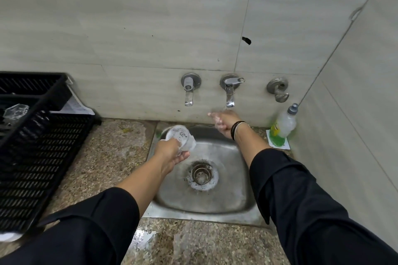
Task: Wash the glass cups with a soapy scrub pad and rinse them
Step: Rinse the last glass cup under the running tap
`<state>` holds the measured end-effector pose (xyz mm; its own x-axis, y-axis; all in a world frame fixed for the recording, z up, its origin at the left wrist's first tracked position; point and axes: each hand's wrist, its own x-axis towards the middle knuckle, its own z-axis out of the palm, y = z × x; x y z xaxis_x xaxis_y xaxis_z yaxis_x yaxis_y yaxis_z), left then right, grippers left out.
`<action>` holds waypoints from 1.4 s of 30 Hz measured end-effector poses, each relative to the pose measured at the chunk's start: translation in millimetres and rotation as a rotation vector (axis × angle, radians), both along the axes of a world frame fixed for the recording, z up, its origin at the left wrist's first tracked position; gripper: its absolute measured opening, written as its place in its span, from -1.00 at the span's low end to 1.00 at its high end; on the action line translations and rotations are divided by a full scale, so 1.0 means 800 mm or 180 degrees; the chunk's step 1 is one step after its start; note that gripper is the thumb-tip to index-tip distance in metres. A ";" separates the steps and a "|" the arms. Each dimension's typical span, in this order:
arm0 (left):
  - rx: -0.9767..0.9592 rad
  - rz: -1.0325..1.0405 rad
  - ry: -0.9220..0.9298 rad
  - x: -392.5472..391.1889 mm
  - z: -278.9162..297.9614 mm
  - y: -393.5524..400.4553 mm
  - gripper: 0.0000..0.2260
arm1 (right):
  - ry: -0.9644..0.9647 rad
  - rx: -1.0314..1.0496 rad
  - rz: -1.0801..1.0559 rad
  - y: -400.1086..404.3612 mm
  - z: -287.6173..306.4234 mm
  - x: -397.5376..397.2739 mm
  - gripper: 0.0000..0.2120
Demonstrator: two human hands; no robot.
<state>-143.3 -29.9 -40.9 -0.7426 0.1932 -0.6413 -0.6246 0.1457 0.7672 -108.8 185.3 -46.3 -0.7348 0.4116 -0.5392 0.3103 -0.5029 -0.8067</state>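
Here, a glass cup (181, 136) was held in the left hand (170, 155) over the sink (204, 200), tipped on its side, with the fingers curled round it from below. The right hand (223, 123) was stretched out under the running tap (230, 94), soapy, its fingers loosely bent and holding nothing. Both arms were reached forward in dark sleeves.

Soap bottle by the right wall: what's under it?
The soap bottle stands on a white square mat, with green showing at its base. The bottle covers the mat's middle, so what lies directly beneath cannot be seen.
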 end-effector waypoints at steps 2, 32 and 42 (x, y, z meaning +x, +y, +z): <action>-0.0024 -0.0003 -0.0008 -0.003 0.000 -0.007 -0.66 | -0.0366 0.0757 0.0240 0.003 0.001 -0.005 -0.80; -0.0104 0.0167 -0.0074 0.008 -0.006 -0.042 -0.60 | -0.0302 0.1020 0.1002 0.018 0.008 -0.034 -0.85; -0.0066 0.0138 -0.0063 0.011 -0.003 -0.042 -0.60 | -0.0222 0.0183 0.0880 0.027 -0.001 -0.042 -0.68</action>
<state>-134.5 -63.6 -43.4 -0.7372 0.1476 -0.6594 -0.6457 0.1338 0.7518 -142.1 207.1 -47.0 -0.7854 0.2323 -0.5738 0.4848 -0.3456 -0.8034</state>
